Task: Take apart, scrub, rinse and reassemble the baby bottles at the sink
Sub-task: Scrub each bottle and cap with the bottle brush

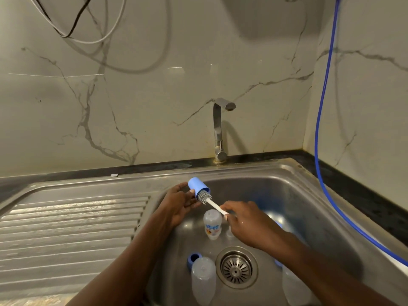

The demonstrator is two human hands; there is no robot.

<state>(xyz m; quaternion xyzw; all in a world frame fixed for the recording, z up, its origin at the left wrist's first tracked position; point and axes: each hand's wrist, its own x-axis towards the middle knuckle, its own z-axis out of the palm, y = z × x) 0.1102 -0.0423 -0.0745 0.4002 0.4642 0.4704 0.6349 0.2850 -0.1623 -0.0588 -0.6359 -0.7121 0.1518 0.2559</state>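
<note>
A: What are the hands doing?

B: The left hand [177,204] holds a blue cap [197,187] over the sink [313,202], with its fingers curled round the closed end and the open mouth tilted down to the right. The right hand [248,225] pinches the white handle of a brush [205,198] — the grey bristle head sits half inside the cap's mouth.

A: And the bottles?

B: All down in the basin. A labelled bottle [212,224] lies under the brush handle, between the two hands. A clear bottle [203,280] lies at the near left of the drain [236,267], with a blue ring [193,259] just at its far end. A third bottle [294,289] lies at the near right, partly hidden by the right forearm. There is something blue at its far end that I cannot make out.

A: Anything else in there?

B: A small clear piece [229,233] just right of the labelled bottle — too blurred to name.

A: And around the sink?

B: The tap [218,129] stands at the back, its spout turned right. The ribbed draining board [72,228] runs off to the left. A blue hose [320,140] hangs down by the right wall, and cables [75,29] loop at the upper left.
</note>
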